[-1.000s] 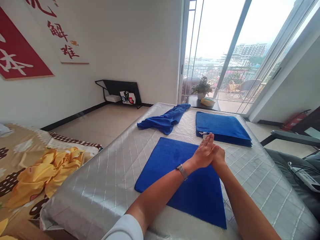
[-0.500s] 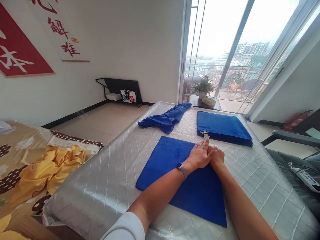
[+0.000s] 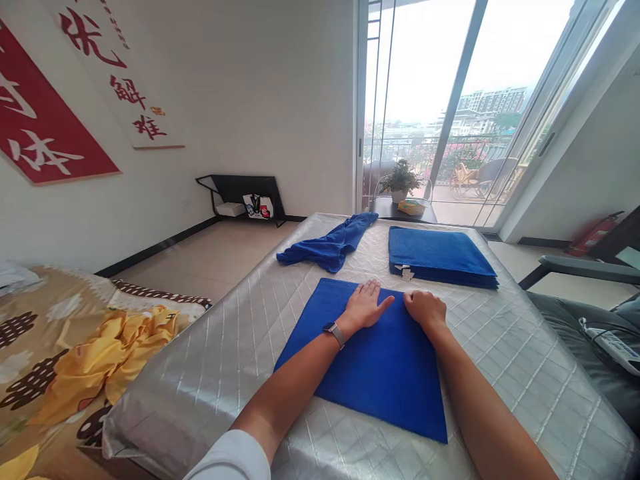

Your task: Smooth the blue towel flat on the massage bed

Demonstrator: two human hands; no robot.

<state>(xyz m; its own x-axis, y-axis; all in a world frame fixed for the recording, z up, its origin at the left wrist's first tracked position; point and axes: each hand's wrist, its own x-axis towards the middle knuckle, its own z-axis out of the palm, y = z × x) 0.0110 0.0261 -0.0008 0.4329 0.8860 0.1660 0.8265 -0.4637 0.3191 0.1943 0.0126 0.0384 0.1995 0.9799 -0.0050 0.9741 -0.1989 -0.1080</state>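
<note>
A blue towel [image 3: 385, 373] lies flat on the silver quilted cover, its near corner pointing toward me. My left hand [image 3: 365, 303] rests palm down near its far edge, fingers stretched out and thumb apart. At the towel's far right corner, my right hand [image 3: 425, 308] is closed, pinching the corner; its fingertips are partly hidden. Just beyond my hands sits a stack of folded blue towels [image 3: 440, 253] with white tags at its near left corner. A crumpled blue towel [image 3: 330, 243] lies farther left on the cover.
The silver cover [image 3: 220, 373] spreads over a bed-like surface. To the left is a patterned bedspread [image 3: 55, 313] with bunched yellow cloth [image 3: 115, 353]. A dark armchair [image 3: 575, 313] stands close on the right. A potted plant [image 3: 400, 180] stands on a small table by the glass door.
My left hand has slid left across the towel, away from my right hand. My right hand stays at the far right corner. The view has tilted slightly up.
</note>
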